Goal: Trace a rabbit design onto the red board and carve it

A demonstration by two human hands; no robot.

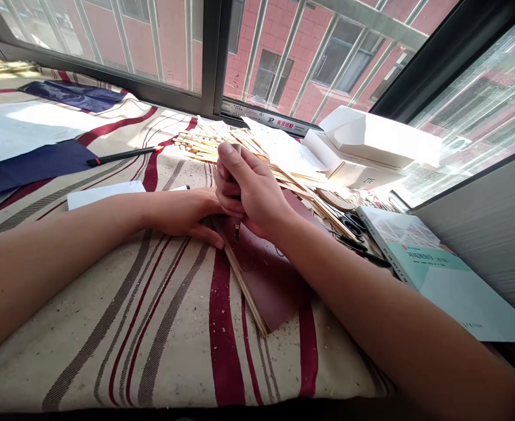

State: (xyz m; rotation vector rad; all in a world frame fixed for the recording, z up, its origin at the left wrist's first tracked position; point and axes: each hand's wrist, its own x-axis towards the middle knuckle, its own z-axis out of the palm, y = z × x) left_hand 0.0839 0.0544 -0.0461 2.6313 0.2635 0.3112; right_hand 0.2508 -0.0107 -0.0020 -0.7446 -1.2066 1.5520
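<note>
My right hand [255, 187] is closed in a fist around a slim upright craft tool [237, 229]. Its metal collar and dark tip point down at a reddish-brown board [275, 280]; its exact kind is not clear. The board lies slanted on the striped cloth, with pale layered wood showing along its left edge. My left hand [191, 213] rests at that edge, thumb stretched out and touching it. Its other fingers partly disappear behind my right hand. Faint drawn lines mark the board's surface near the tool tip.
Thin wooden strips [204, 143] lie in a pile behind my hands. Black-handled scissors [353, 225] and a green-white book [441, 269] are at right, a white box [366, 146] by the window. A black pen [125, 155] lies at left. Crumbs dot the striped cloth [173, 333].
</note>
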